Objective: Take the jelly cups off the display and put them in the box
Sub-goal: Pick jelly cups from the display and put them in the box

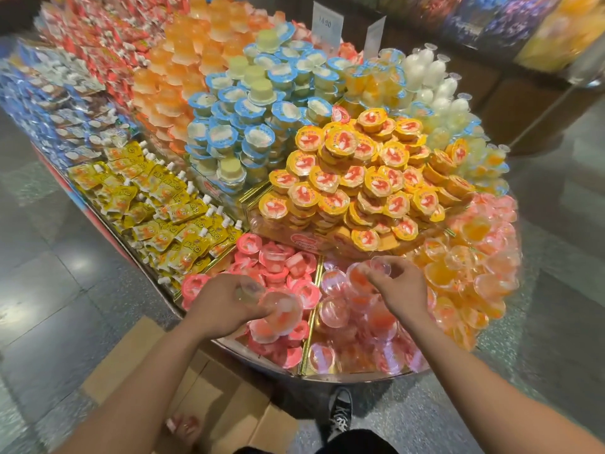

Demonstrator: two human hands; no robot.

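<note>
My left hand grips two clear jelly cups over the pink-lidded pile at the display's near edge. My right hand pinches another clear cup above the compartment of pink and orange jelly cups. The cardboard box stands open on the floor below my left arm, and a few pink cups lie inside it.
The round display is heaped with yellow-lidded cups, blue-lidded cups, orange jelly and yellow pouches. Gold dividers separate the compartments. My black shoe stands on the tiled floor next to the box.
</note>
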